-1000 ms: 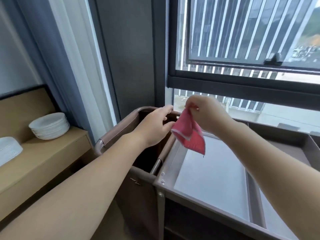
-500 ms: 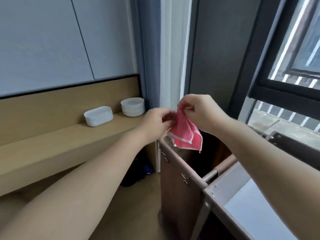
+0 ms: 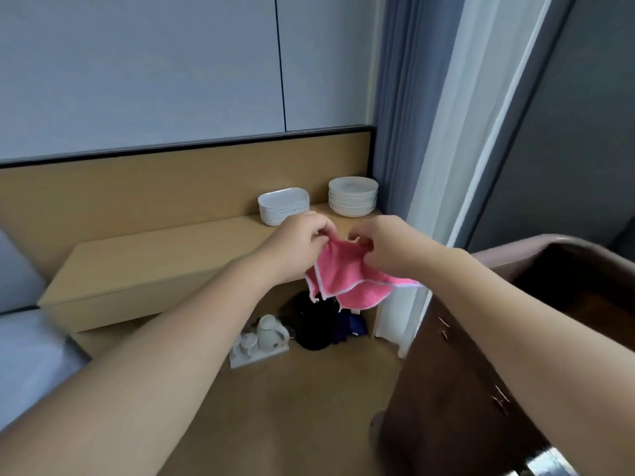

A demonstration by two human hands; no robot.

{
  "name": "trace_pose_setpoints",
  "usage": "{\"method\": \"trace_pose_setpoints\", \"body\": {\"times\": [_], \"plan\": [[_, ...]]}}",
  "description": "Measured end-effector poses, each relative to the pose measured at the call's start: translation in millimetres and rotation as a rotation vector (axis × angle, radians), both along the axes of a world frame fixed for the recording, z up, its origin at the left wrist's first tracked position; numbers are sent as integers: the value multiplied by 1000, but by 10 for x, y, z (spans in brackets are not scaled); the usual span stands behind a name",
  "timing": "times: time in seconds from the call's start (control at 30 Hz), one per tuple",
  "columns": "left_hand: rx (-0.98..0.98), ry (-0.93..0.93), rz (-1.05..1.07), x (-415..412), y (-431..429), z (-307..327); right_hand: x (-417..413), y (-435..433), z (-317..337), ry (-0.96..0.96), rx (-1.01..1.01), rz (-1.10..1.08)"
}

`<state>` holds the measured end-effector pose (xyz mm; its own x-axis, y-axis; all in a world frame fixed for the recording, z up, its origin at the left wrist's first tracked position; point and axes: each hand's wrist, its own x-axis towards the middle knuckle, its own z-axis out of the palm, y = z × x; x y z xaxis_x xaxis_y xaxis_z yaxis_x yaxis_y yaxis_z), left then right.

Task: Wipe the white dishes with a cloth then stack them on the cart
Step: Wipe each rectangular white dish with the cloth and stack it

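A: What's nearest?
B: A dark brown cart [image 3: 464, 372], lower right. Just left of it, left hand [image 3: 302, 242] and right hand [image 3: 381, 245] both pinch the top edge of a pink white-trimmed cloth [image 3: 347, 280], hanging between them.
A: Beyond?
B: On the floor, a white kettle [image 3: 269, 333] and a dark bag [image 3: 314, 324] (blurred). Farther, a tan wooden ledge [image 3: 165, 262] carries a stack of white rectangular dishes [image 3: 283, 205] beside a stack of round white plates [image 3: 353, 196].

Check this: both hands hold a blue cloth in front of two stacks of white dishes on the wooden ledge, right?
Not blue: the head view shows the cloth is pink. The rest holds: left hand and right hand both pinch it in front of the rectangular stack and round stack of white dishes on the wooden ledge.
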<state>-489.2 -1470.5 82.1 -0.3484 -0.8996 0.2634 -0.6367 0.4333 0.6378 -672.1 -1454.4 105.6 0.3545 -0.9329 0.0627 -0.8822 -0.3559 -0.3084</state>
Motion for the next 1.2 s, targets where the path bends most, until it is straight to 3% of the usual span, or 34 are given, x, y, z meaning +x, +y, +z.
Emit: {"method": "trace_pose_setpoints", "body": {"times": [0.13,0.4,0.8,0.93,1.2], "plan": [[18,-58,-23,541,-342,-149,480,-397,-151,88,109,42],[146,-13,45,1492,-855,-340,1248,-1106,-418,-74,198,64],[271,-77,88,1901,-1834,-625,1557,-2356,-635,-39,397,273],[309,-39,181,1832,-2360,-676,1498,-3005,-741,12,308,356],[460,180,320,1637,-3209,-867,1305,-4202,-805,-109,171,462]]}}
